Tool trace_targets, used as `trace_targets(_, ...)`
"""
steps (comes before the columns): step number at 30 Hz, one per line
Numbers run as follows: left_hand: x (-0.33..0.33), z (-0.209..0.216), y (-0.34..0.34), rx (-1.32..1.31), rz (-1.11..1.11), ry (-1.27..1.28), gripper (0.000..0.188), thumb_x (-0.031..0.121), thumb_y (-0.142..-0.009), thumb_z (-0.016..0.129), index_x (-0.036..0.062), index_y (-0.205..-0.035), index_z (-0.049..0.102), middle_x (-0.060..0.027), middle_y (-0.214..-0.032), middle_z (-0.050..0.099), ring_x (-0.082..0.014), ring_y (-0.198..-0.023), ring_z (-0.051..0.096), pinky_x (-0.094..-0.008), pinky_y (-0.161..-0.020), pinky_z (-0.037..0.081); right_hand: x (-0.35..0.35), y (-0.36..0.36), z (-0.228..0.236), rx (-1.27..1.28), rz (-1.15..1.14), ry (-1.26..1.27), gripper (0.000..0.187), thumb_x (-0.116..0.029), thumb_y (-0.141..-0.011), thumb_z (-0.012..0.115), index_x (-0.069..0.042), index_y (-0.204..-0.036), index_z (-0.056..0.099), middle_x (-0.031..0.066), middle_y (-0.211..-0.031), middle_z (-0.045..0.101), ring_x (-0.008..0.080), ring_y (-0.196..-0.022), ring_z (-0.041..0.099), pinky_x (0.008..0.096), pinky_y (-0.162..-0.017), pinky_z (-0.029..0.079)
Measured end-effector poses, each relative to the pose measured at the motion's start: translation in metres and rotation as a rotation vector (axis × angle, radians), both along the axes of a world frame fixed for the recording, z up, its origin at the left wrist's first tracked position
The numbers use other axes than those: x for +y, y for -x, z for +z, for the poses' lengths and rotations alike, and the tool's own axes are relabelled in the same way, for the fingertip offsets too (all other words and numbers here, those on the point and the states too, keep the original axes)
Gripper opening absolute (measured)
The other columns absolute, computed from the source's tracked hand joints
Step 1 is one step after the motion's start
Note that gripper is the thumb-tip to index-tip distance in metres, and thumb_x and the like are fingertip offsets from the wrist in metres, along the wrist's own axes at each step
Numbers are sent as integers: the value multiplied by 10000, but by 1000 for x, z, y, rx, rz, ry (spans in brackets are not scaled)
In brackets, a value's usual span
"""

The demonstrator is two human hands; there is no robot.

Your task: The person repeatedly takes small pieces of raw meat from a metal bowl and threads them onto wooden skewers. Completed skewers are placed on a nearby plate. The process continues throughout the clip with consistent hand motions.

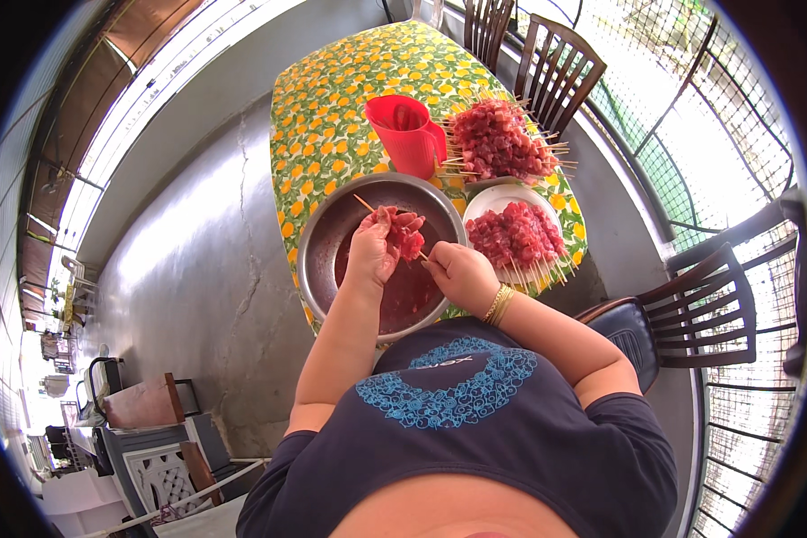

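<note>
Threading meat (411,242) onto a stick (360,201) seems in hand, above the bowl (323,240). The left hand (376,249) pinches the meat; the right hand's (463,273) fingertips pinch the stick's four-o'clock end. The next move likely calls for steadying that end while pressing meat along.

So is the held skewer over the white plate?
No, the left hand and right hand hold the skewer above the metal bowl.

Bowl (325,231) stands left of plate (500,195), before jug (414,152).
</note>
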State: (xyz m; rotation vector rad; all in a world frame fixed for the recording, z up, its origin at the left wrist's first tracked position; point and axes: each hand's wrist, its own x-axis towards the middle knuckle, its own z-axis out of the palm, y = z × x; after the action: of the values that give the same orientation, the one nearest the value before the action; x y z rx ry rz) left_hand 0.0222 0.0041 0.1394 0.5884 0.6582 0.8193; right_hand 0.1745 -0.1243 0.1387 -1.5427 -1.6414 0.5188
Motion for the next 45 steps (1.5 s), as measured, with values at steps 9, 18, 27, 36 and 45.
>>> trace_targets(9, -8, 13, -7, -35, 19, -57, 211, 230, -1049, 507, 50, -1160, 511, -230, -1090, 684, -338, -1014, 692, -467, -797, 612, -6, 1, 0, 0, -28, -79, 163, -171, -935, 604, -51, -851, 531, 164, -778, 619, 408, -761, 621, 499, -649, 490)
trace_targets(18, -14, 5, -2, -25, -124, -27, 238, 135, -1019, 560, -1, -1214, 553, -240, -1202, 648, -352, -1102, 665, -403, -888, 599, -5, -3, 4, 15, -48, -76, 175, -167, -934, 606, -45, -839, 523, 182, -790, 624, 408, -780, 625, 498, -659, 493)
trace_targets(27, -16, 16, 7, -73, -126, -47, 287, 93, -985, 617, 6, -1244, 526, -219, -1163, 669, -326, -1078, 679, -385, -906, 571, 4, 5, 5, 44, -57, -72, 159, -178, -937, 607, -46, -866, 554, 174, -806, 643, 402, -775, 635, 497, -668, 499)
trace_targets(36, -8, 3, 11, 45, -139, -56, 287, 15, -957, 629, 9, -1228, 535, -182, -1117, 679, -297, -1059, 685, -372, -919, 568, 13, 10, 6, 16, -57, -53, 131, -154, -920, 643, -38, -882, 592, 172, -811, 648, 380, -802, 645, 462, -700, 512)
trace_targets(45, 16, -3, 15, 80, -213, -31, 294, 66, -948, 669, 31, -1215, 550, -157, -1136, 676, -271, -998, 706, -394, -901, 583, 21, 20, 9, 39, -119, -9, 167, -168, -929, 626, -34, -854, 560, 185, -798, 632, 403, -793, 627, 490, -687, 494)
